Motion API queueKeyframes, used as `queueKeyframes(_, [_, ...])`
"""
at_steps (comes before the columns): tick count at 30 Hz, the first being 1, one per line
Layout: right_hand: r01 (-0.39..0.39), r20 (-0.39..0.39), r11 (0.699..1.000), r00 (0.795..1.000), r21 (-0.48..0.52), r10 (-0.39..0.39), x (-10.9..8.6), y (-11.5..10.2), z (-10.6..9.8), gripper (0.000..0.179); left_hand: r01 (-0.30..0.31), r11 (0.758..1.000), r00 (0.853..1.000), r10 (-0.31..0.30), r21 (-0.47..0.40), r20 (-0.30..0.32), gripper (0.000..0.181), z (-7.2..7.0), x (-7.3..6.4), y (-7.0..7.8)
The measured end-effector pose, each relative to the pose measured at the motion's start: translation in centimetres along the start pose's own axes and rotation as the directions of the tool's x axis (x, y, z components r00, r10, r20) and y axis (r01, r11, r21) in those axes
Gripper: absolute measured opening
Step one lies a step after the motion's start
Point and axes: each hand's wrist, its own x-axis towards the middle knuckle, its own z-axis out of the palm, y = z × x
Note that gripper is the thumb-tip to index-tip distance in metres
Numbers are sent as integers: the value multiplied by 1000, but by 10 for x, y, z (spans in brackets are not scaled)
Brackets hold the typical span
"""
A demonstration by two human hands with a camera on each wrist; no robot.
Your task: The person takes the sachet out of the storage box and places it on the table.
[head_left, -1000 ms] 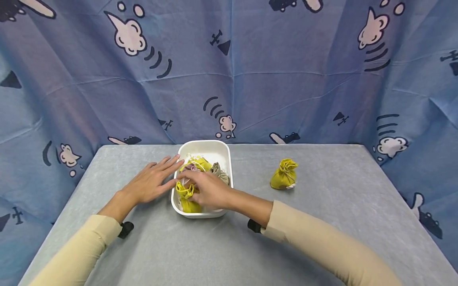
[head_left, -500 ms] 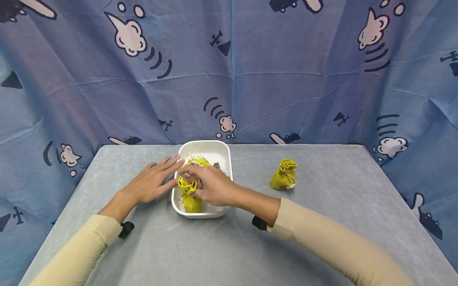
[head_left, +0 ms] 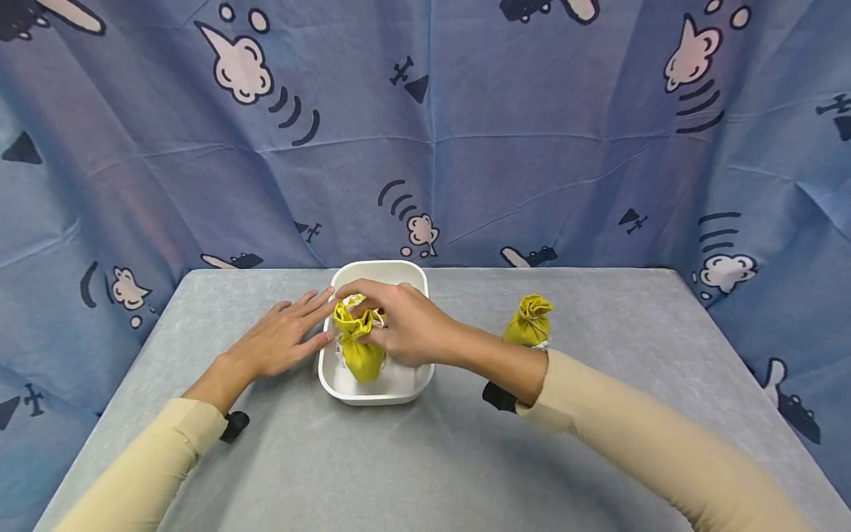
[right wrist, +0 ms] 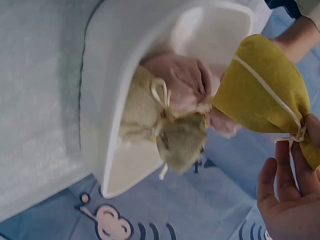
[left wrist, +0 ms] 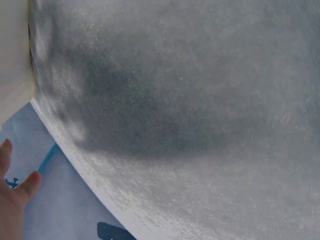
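Observation:
My right hand (head_left: 414, 326) pinches a small yellow drawstring pouch (head_left: 363, 360) by its gathered neck, over the white plastic tub (head_left: 375, 400). In the right wrist view the pouch (right wrist: 265, 87) hangs from the fingertips of my right hand (right wrist: 295, 192), a white cord along its side. Inside the tub lie a beige pouch (right wrist: 140, 102) and a dusty pink pouch (right wrist: 175, 80), mostly hidden by my hand in the head view. Fingers extended, my left hand (head_left: 279, 338) lies at the tub's left rim. Part of that left hand (left wrist: 15, 200) enters the left wrist view.
Another yellow pouch (head_left: 528, 323) stands on the grey table (head_left: 299, 465) right of the tub, partly behind my right forearm. A blue patterned curtain (head_left: 479, 185) hangs along the table's far edge.
My right hand has lifted the yellow pouch up and slightly right from the tub's near end. The left hand stays where it was.

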Motion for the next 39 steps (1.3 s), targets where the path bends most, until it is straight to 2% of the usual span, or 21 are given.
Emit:
queueKeyframes(17, [-1, -90, 999, 996, -37, -2, -23, 2, -55, 60, -14, 1000, 1000, 14, -2, -14, 64, 0, -2, 0])
queueKeyframes(22, [-20, -142, 999, 990, -49, 13, -33, 14, -65, 60, -20, 1000, 1000, 20, -3, -19, 64, 1, -2, 0])
queueKeyframes(26, [-69, -176, 996, 983, -63, 57, -42, 26, -69, 63, -23, 1000, 1000, 23, -5, -18, 64, 1, -2, 0])
queueKeyframes(30, [-127, -189, 989, 976, -81, 110, -51, 37, -72, 63, -18, 1000, 1000, 17, -10, -13, 64, 0, -3, 1])
queueKeyframes(39, [-206, -196, 975, 963, -84, 186, -68, 67, -70, 60, -13, 1000, 1000, 13, -17, -15, 64, 1, -3, 0])
